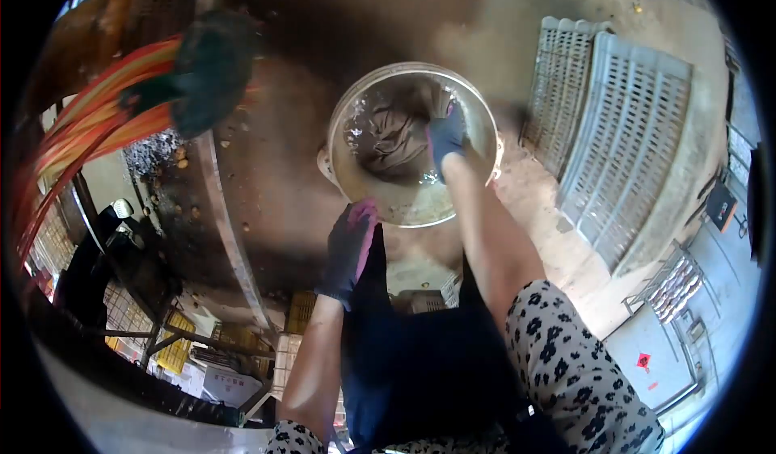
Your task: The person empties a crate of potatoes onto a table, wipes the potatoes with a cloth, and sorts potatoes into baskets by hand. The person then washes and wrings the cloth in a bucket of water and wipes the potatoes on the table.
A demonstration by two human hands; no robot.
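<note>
A round, pale bucket (414, 217) holds murky water and a dark, folded cloth (392, 135). My right hand (447, 139), in a dark glove with pink on it, reaches inside at the right, its fingers closed on the cloth. Part of the cloth stretches up past my fingers near the bucket's far wall. My left hand (353, 244), in a matching glove, is just outside the near left rim. Its fingers are loosely bent and apart from the cloth, with the pink palm side facing right.
A broom (212, 74) with a green head and orange-red bristles stands at the left. Grey slatted plastic panels (626, 123) lean at the right. Yellow crates (176, 341) and a metal frame are at lower left. A metal rail (230, 236) runs along the floor.
</note>
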